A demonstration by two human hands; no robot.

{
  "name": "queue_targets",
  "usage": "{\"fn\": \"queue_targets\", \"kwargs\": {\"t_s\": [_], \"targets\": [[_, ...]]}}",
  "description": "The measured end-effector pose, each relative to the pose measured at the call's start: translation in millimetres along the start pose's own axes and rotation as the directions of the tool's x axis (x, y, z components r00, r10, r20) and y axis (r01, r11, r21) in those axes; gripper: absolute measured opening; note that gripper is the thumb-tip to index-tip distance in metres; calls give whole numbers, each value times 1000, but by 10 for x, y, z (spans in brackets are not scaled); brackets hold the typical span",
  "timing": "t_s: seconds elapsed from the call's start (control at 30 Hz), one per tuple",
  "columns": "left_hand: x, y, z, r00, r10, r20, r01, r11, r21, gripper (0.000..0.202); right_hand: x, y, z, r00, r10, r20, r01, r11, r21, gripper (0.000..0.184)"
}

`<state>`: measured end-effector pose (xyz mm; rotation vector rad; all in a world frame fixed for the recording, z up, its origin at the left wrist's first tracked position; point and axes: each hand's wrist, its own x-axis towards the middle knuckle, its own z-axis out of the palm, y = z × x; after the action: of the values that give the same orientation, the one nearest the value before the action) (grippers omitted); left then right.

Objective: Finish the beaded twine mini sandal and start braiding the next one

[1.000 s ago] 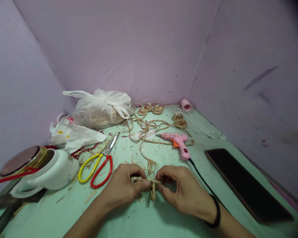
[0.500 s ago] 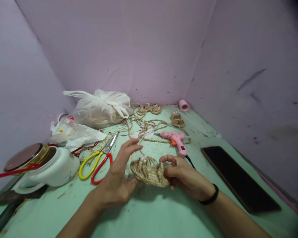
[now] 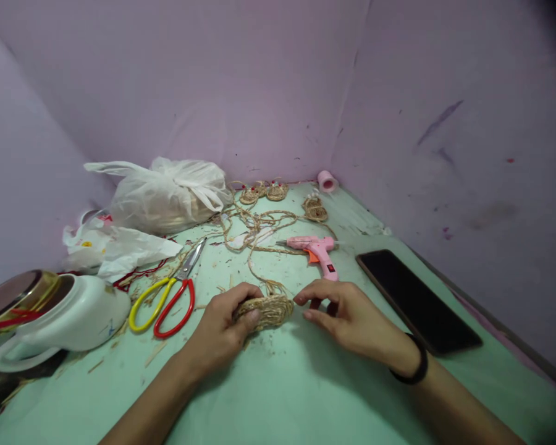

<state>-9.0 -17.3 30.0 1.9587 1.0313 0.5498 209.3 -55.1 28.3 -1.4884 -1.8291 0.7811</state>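
Near the middle of the table, a small woven piece of coiled straw braid is gripped by my left hand, thumb on the near side and fingers behind. Thin loose straw ends stick up from its far edge. Just right of the piece is my right hand, with thumb and index finger apart and the tips close to its right end. Whether a fine strand lies between them is too small to tell. A straw braid cord runs from behind the piece to a loose tangle further back.
Scissors and a white mug-like pot lie at left, with a tied plastic bag behind. A pink glue gun, a phone, small beaded straw pieces and a pink roll are further right and back.
My left hand has closed on the straw piece, which has turned and moved lower. My right hand has let go and drawn slightly away. The view has shifted right.
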Motion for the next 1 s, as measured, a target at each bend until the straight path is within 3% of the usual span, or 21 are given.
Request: {"fn": "queue_targets", "kwargs": {"t_s": [0.3,0.47,0.8,1.0], "targets": [[0,92,150,994,105,42,-113,952,283,12,-37,22,79,995,-75,63,84,987,-138,14],[51,115,198,994,87,67,-108,885,452,17,-27,28,110,981,-174,83,189,950,-249,13],[143,189,209,985,32,172,-123,826,551,19,-4,23,109,953,-213,215,278,896,-346,11],[124,218,272,986,36,162,-132,765,630,19,-23,15,140,954,-197,227,276,874,-400,12]]}}
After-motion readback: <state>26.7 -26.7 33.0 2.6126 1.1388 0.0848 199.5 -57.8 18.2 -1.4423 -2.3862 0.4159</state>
